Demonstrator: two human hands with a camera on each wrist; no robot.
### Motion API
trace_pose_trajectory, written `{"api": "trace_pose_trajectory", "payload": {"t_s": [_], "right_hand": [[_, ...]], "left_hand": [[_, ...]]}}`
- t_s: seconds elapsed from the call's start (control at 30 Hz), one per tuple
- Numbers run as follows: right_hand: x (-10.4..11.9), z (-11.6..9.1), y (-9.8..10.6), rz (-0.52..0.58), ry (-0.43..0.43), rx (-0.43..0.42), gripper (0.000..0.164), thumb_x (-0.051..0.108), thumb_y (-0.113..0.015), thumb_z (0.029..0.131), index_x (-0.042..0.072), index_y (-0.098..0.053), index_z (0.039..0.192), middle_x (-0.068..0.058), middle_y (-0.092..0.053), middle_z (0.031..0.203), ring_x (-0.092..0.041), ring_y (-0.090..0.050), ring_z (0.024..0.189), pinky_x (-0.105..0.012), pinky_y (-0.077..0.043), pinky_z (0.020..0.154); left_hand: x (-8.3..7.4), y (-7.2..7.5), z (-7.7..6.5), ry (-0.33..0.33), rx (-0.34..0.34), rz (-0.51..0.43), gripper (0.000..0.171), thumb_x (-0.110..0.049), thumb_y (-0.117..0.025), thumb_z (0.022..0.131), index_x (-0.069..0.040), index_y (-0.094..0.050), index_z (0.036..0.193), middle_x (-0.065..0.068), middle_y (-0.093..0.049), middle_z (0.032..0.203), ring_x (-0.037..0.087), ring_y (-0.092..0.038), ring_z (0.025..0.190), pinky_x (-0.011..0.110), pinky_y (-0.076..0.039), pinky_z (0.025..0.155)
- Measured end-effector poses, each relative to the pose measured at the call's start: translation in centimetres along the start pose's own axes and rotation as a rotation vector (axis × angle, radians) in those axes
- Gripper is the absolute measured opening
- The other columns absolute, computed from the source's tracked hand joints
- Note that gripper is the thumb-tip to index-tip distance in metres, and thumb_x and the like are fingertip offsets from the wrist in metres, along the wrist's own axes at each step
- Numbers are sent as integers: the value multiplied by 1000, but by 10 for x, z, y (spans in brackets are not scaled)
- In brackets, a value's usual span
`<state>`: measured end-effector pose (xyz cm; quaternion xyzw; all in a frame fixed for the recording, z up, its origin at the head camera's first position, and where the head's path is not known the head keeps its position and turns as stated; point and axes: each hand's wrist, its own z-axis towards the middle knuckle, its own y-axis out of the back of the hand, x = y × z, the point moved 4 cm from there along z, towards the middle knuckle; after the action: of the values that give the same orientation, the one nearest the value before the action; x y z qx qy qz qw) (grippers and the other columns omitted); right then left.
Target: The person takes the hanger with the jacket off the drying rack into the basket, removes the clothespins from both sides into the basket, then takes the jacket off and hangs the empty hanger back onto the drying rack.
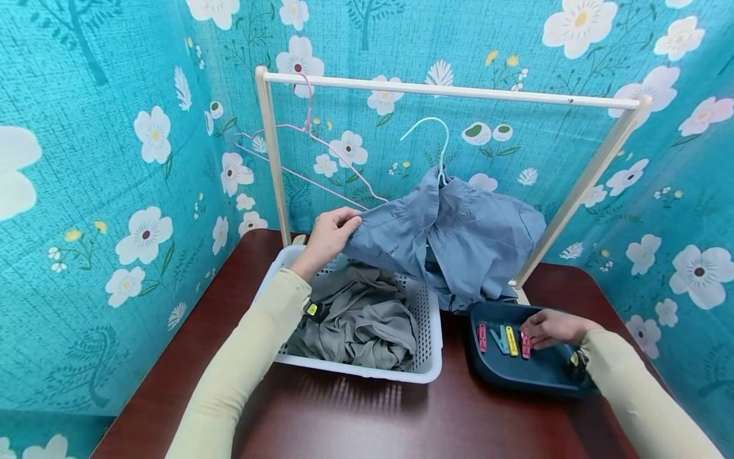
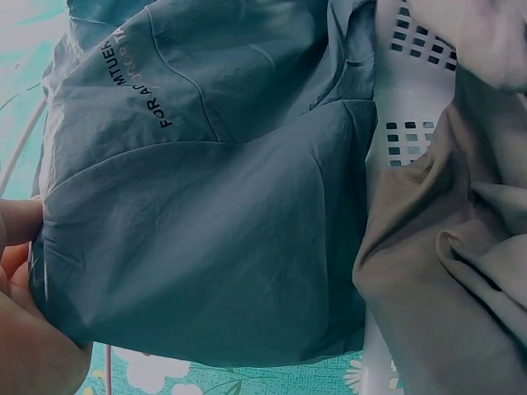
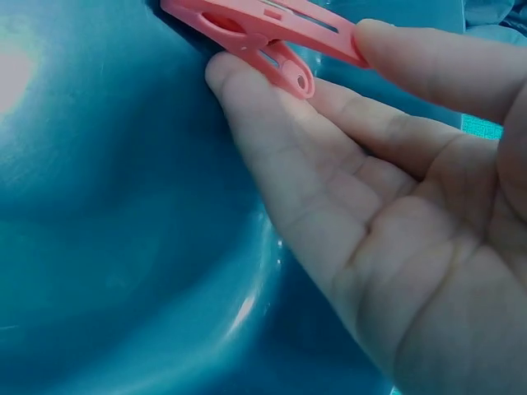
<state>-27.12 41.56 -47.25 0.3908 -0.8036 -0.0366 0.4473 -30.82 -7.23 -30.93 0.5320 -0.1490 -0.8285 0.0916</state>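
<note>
In the head view my left hand [image 1: 331,237] pinches the left edge of a blue-grey garment [image 1: 482,236], drawing that side out sideways. Printed letters show on the garment [image 2: 206,206] in the left wrist view. A pale hanger [image 1: 438,137] rises from its top, the hook showing below the rail. Over the dark blue tray [image 1: 550,379], my right hand [image 1: 553,326] holds a pink clothespin [image 3: 263,33] between thumb and fingers. Beside it in the tray lie a yellow clothespin [image 1: 511,341], a teal clothespin [image 1: 500,340] and another pink clothespin [image 1: 482,338].
A white perforated basket [image 1: 432,344] with crumpled grey-brown cloth [image 1: 361,319] stands under the garment's left side. Behind, a wooden rack [image 1: 602,169] carries a pink hanger [image 1: 309,127] on its rail [image 1: 459,91]. The dark red table [image 1: 367,421] extends in front; a flowered curtain surrounds it.
</note>
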Motion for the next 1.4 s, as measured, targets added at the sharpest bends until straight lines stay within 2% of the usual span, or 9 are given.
{"api": "trace_pose_trajectory", "payload": {"t_s": [0.2,0.43,0.7,0.83,0.93,1.07,1.17,1.3,1.4], "right_hand": [[1,1,0,-25,7,-23,30,3,-52,93,-18,-54,115,-14,-61,103,-24,-59,89,-42,-51,82],[3,2,1,-104,21,-79,24,0,-58,91,-14,-59,110,-12,-62,98,-21,-59,83,-39,-53,77],[7,-1,2,-139,12,-89,35,6,-63,90,-17,-53,115,-15,-60,102,-22,-60,86,-41,-53,78],[24,-13,10,-250,9,-122,41,12,-64,90,-16,-52,117,-17,-61,103,-27,-61,89,-44,-52,77],[47,-30,18,-314,66,-183,41,15,-61,93,-15,-52,119,-20,-62,103,-29,-61,90,-45,-52,76],[87,-58,28,-359,203,-378,38,22,-50,99,-10,-56,118,-18,-65,99,-30,-63,88,-40,-53,72],[119,-79,33,-406,322,-640,41,31,-44,102,-3,-62,112,-16,-66,95,-29,-61,84,-37,-50,65],[156,-103,31,-435,483,-1030,39,34,-46,100,1,-65,102,-16,-64,96,-25,-54,82,-30,-40,63],[180,-112,25,-431,635,-1203,31,27,-52,98,-1,-66,99,-16,-62,96,-23,-52,83,-21,-36,68]], "left_hand": [[1,0,1,3,3,-4,18,-19,-55,98,-10,-70,104,3,-66,93,18,-55,80,33,-44,70],[2,1,2,-11,3,-10,18,-18,-55,98,-9,-70,104,3,-66,93,18,-55,79,33,-44,69],[4,1,3,-14,7,-33,18,-18,-55,98,-9,-70,104,4,-66,94,18,-54,80,32,-43,70],[4,2,2,-13,9,-34,19,-19,-55,98,-10,-70,104,3,-66,94,18,-55,80,33,-44,70],[5,2,2,-7,11,-37,19,-20,-55,98,-10,-70,105,4,-66,95,18,-55,80,33,-44,70],[6,3,1,3,2,-39,19,-21,-55,98,-11,-70,104,4,-66,94,18,-55,80,33,-43,70],[6,3,1,6,-4,-41,19,-21,-55,98,-10,-70,104,4,-66,94,18,-55,80,33,-43,70],[5,2,2,7,0,-39,20,-21,-55,98,-10,-70,104,5,-65,94,19,-54,79,33,-43,69],[5,1,3,9,4,-42,20,-22,-55,98,-10,-70,104,5,-65,94,20,-53,79,33,-42,69]]}}
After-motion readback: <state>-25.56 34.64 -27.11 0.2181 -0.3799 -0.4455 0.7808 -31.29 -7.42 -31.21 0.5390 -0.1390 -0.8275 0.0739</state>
